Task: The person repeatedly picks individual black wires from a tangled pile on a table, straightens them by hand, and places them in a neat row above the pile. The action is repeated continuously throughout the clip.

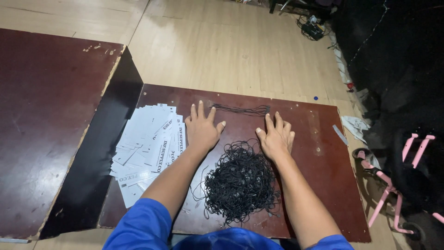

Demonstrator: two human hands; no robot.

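Observation:
My left hand (pixel 202 128) lies flat, palm down, fingers spread, on a dark red-brown board (pixel 305 153), its edge beside a fanned pile of white printed paper tags (pixel 148 150). My right hand (pixel 276 136) also rests flat on the board, fingers slightly apart, holding nothing. Between my forearms sits a tangled heap of thin black cords (pixel 240 183); the right hand's thumb is close to its top edge. A small straight bundle of black cords (pixel 241 110) lies just beyond both hands' fingertips.
A second dark board (pixel 41 125) lies to the left, with a black slanted panel (pixel 104 139) between the boards. Light wooden floor (pixel 231 46) stretches beyond. A pink metal frame (pixel 397 185) and dark cloth stand at the right; cables lie at the far top.

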